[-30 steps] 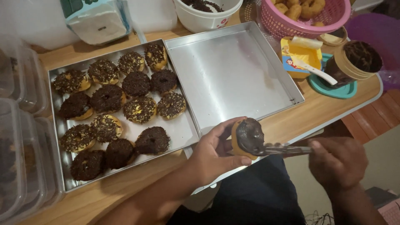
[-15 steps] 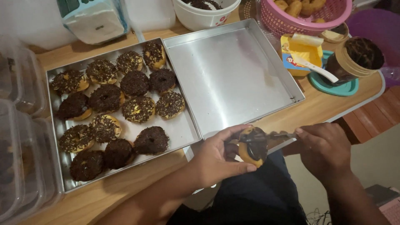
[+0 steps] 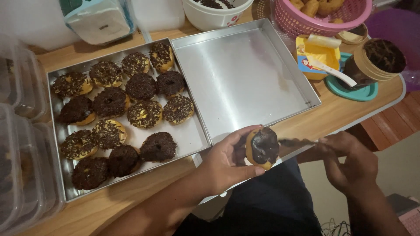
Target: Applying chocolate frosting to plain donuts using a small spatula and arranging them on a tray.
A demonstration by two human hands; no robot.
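My left hand (image 3: 227, 161) holds a round donut (image 3: 261, 147) coated on top with dark chocolate spread, just past the table's front edge. My right hand (image 3: 350, 161) grips a knife (image 3: 294, 142) whose blade lies against the donut's right side. Left of the hands, a metal tray (image 3: 192, 135) carries several donuts with chocolate sprinkles (image 3: 144, 113). A second metal tray (image 3: 245, 83), bare inside, sits right behind my left hand.
An open jar of chocolate spread (image 3: 372, 61) stands on a teal lid at the right, beside a yellow tub with a white spoon (image 3: 321, 57). A pink basket of plain donuts (image 3: 323, 13), a white bowl (image 3: 214, 11) and clear plastic boxes (image 3: 17, 144) ring the table.
The donut has shifted slightly and tilted its coated top toward me. My right hand has drawn the knife along the donut and moved a little to the right.
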